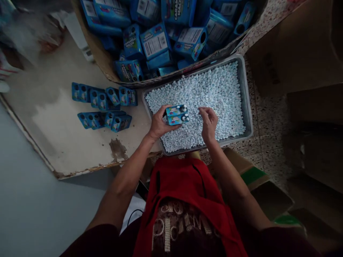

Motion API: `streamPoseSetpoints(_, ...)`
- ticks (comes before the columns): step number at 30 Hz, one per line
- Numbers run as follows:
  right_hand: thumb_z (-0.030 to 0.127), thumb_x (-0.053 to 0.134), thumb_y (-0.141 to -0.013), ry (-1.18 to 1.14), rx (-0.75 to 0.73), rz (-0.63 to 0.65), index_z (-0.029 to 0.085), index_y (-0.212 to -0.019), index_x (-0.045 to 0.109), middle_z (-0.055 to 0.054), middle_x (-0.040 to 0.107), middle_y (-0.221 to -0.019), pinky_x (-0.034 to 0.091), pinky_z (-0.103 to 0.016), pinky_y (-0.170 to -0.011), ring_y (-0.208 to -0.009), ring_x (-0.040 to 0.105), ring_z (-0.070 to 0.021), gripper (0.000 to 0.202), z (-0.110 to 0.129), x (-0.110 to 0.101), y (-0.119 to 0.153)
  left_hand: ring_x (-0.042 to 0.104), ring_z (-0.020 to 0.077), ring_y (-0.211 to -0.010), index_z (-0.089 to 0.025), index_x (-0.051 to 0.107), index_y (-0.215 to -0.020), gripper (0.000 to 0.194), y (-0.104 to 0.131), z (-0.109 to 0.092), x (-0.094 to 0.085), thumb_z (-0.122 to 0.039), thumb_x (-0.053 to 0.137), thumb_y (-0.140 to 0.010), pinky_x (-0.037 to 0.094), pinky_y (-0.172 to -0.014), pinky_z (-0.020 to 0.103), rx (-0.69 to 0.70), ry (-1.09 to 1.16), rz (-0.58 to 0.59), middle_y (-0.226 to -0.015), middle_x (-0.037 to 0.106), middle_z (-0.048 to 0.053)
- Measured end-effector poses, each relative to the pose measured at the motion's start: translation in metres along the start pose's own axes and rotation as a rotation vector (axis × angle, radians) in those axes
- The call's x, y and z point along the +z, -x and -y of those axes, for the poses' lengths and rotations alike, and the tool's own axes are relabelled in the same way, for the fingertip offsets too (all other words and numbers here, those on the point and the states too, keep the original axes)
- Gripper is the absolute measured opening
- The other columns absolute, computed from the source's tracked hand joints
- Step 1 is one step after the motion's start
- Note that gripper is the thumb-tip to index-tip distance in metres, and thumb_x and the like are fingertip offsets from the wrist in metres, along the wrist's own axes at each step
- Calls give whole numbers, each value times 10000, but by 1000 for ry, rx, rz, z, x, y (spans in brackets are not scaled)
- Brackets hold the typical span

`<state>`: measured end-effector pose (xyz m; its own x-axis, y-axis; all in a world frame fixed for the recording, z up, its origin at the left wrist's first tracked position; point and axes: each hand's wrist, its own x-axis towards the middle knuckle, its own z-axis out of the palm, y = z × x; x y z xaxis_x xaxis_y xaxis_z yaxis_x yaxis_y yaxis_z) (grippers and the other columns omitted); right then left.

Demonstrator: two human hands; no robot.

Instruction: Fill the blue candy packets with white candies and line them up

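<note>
If the left hand [158,124], clasping two blue boxes [174,111] mid-frame, tilts, pellets [184,109] atop them may spill; whether the curled right hand [209,124] holds any is unclear.

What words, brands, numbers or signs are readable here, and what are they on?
"CARAMELO": on blue boxes in the carton; the line below starts "MACI", its ending unclear.
Two packs in the left hand, and the table packs: lettering too small.
White panels on boxes: unreadable.
Shirt: pale letters partly covered, no word legible.
Cardboard box at right: faint marking, unreadable.
No numbers legible.
</note>
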<state>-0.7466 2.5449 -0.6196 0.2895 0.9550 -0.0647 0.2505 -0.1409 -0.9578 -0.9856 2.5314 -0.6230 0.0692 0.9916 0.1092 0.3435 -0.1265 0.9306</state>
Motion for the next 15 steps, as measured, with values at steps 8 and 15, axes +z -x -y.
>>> streamPoseSetpoints(8, 653, 546, -1053, 739, -375, 262, 226, -1456, 642, -171, 587, -1551, 380, -596, -1276, -1486, 470, -349, 595, -18, 7, -25, 775, 262, -1092, -251, 626, -1346, 894, 24, 3, -8, -650, 1016, -648, 635, -970, 391, -36, 99, -4, -1246, 762, 89)
streamPoseSetpoints(15, 552, 561, -1063, 885, -372, 353, 186, -1413, 706, -192, 583, -1510, 403, -599, -1245, -1417, 490, -370, 527, -34, 23, -19, 680, 345, -1405, -295, 538, -1405, 963, 47, 19, -23, -684, 1005, -658, 574, -1175, 552, -82, 235, -28, -1487, 679, 163)
